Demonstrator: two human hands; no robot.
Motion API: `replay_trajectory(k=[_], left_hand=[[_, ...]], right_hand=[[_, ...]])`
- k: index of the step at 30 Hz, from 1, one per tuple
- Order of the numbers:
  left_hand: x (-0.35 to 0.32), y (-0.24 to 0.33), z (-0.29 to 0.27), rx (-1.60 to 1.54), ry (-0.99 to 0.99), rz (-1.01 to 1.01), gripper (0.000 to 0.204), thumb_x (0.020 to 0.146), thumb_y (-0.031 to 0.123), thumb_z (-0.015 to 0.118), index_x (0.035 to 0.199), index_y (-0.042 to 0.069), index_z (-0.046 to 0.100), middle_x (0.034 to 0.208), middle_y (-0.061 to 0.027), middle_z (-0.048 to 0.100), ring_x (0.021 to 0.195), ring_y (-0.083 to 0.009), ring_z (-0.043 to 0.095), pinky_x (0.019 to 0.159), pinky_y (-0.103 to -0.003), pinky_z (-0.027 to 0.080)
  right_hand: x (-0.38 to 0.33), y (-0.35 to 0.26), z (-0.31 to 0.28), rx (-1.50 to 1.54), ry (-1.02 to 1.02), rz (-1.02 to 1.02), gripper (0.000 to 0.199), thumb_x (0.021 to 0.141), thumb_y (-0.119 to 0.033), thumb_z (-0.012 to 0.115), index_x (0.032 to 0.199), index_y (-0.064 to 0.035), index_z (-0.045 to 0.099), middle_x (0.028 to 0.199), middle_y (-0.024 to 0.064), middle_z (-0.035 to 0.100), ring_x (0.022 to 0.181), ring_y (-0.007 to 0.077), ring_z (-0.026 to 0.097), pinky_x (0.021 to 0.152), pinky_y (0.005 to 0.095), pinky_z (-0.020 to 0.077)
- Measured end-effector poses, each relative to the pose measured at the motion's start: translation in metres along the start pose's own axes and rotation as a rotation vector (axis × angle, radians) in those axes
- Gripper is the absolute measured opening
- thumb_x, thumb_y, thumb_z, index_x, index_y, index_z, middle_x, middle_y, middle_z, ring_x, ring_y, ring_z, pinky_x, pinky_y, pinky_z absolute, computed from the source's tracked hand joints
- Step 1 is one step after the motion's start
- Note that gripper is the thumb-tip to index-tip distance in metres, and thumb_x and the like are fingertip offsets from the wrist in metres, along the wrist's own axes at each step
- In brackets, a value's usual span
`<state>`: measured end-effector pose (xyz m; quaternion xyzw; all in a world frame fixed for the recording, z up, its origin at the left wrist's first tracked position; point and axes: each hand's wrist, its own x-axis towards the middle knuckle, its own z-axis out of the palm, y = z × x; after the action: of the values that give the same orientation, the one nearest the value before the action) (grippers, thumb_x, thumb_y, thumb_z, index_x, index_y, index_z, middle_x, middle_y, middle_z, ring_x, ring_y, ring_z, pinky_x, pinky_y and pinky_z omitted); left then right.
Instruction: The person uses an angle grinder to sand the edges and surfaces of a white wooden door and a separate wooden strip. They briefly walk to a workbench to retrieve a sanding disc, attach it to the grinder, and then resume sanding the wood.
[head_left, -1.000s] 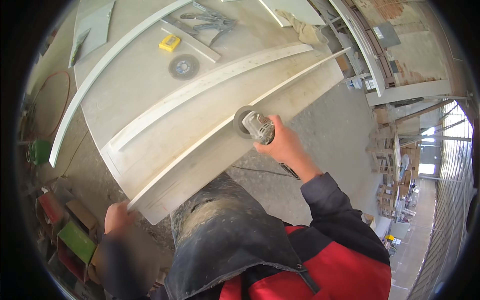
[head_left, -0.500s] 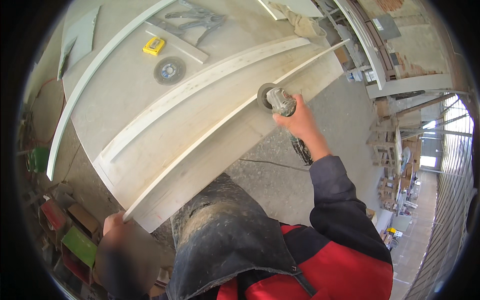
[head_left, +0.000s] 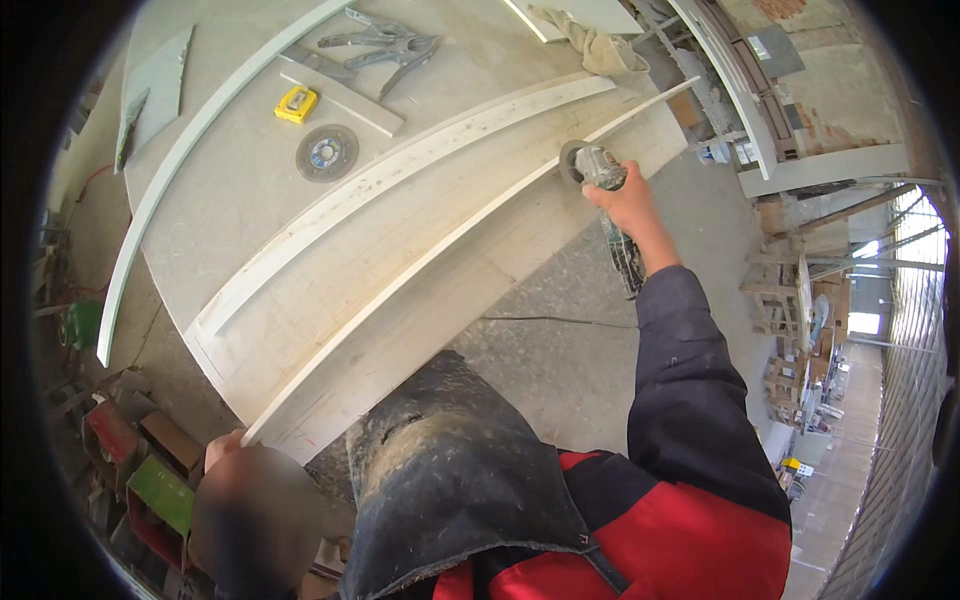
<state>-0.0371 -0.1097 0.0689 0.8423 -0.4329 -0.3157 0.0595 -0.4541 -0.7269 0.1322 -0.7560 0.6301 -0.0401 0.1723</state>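
Note:
My right hand is wrapped round an angle grinder, its handle hanging down below the fist. The grinder's disc is at a long, thin white strip that stands on edge across a pale board; whether disc and strip touch, I cannot tell. At the strip's near left end, my left hand is closed on it, with much of that hand hidden by a blurred patch. Behind the strip lies a second, wider curved white piece.
On the table lie a loose grinding disc, a yellow tape measure, a flat bar, spring clamps and a crumpled cloth. A dark cable crosses the floor. Boxes stand at the lower left.
My right hand and the grinder have moved right and slightly away along the strip. My left hand stays at the strip's end. The view has shifted a little.

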Motion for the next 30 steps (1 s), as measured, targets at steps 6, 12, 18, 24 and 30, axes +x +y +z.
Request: replay_trajectory(k=[6, 12, 18, 24, 30], left_hand=[[-0.003, -0.004, 0.006, 0.068, 0.037, 0.031, 0.018, 0.077, 0.016, 0.071, 0.091, 0.005, 0.072, 0.082, -0.0222, 0.069, 0.083, -0.0444, 0.068, 0.075, -0.053, 0.053], [-0.009, 0.008, 0.005, 0.097, 0.079, 0.021, 0.021, 0.083, 0.021, 0.069, 0.100, 0.009, 0.075, 0.085, -0.0192, 0.071, 0.084, -0.0409, 0.070, 0.077, -0.052, 0.056], [-0.014, 0.014, 0.016, 0.116, 0.176, 0.035, 0.017, 0.086, 0.019, 0.069, 0.101, 0.011, 0.073, 0.087, -0.0144, 0.072, 0.083, -0.0377, 0.070, 0.077, -0.050, 0.056], [-0.013, 0.016, 0.020, 0.114, 0.231, 0.076, 0.014, 0.086, 0.017, 0.068, 0.098, 0.011, 0.071, 0.085, -0.0147, 0.071, 0.082, -0.0379, 0.070, 0.075, -0.050, 0.055], [-0.015, 0.008, 0.029, 0.154, 0.213, 0.058, 0.013, 0.086, 0.017, 0.067, 0.098, 0.012, 0.071, 0.084, -0.0137, 0.070, 0.081, -0.0380, 0.069, 0.074, -0.050, 0.055]], right_hand=[[0.041, 0.041, -0.006, 0.038, 0.158, 0.083, 0.096, 0.074, -0.042, 0.088, 0.145, 0.0070, 0.046, 0.132, 0.0280, 0.067, 0.119, 0.0367, 0.068, 0.099, 0.0442, 0.0539], [-0.084, -0.021, 0.012, 0.394, -0.018, -0.067, 0.081, 0.077, -0.042, 0.087, 0.135, 0.0014, 0.051, 0.118, 0.0191, 0.071, 0.103, 0.0259, 0.071, 0.087, 0.0420, 0.0572], [-0.253, -0.163, 0.056, 0.005, -0.679, -0.566, 0.080, 0.079, -0.043, 0.084, 0.141, -0.0085, 0.048, 0.103, 0.0243, 0.073, 0.096, 0.0402, 0.074, 0.082, 0.0493, 0.0586], [-0.303, -0.210, 0.092, -0.163, -0.870, -0.756, 0.079, 0.079, -0.043, 0.084, 0.137, -0.0070, 0.046, 0.097, 0.0219, 0.074, 0.091, 0.0432, 0.074, 0.078, 0.0515, 0.0579], [-0.259, -0.155, 0.058, -0.095, -0.584, -0.495, 0.079, 0.078, -0.043, 0.084, 0.136, -0.0064, 0.046, 0.102, 0.0236, 0.073, 0.094, 0.0435, 0.073, 0.079, 0.0509, 0.0581]])
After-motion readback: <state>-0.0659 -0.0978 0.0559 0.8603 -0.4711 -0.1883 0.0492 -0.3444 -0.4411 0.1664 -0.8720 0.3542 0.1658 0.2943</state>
